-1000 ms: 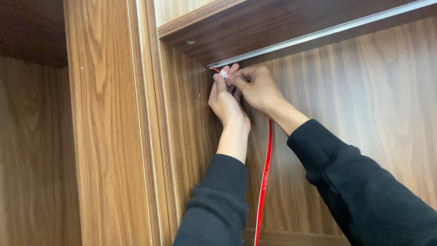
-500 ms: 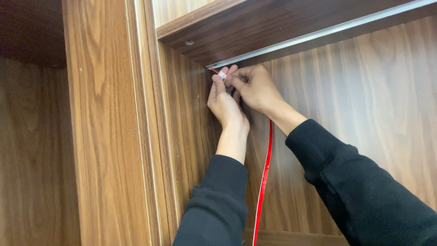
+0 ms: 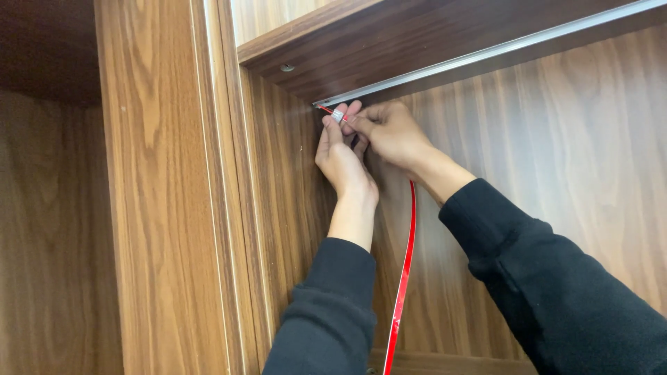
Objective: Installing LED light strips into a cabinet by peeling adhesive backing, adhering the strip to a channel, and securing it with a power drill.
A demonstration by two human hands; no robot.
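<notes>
While both hands work high in the wardrobe corner | left hand (image 3: 342, 161) & right hand (image 3: 393, 130) fingers pinched together on small white connector (image 3: 338, 116) at near-left end of aluminium channel (image 3: 486, 52) under shelf (image 3: 389, 35) | channel's long axis runs right; left hand nearer | red strip (image 3: 403, 271) hangs straight down betw. forearms.
</notes>
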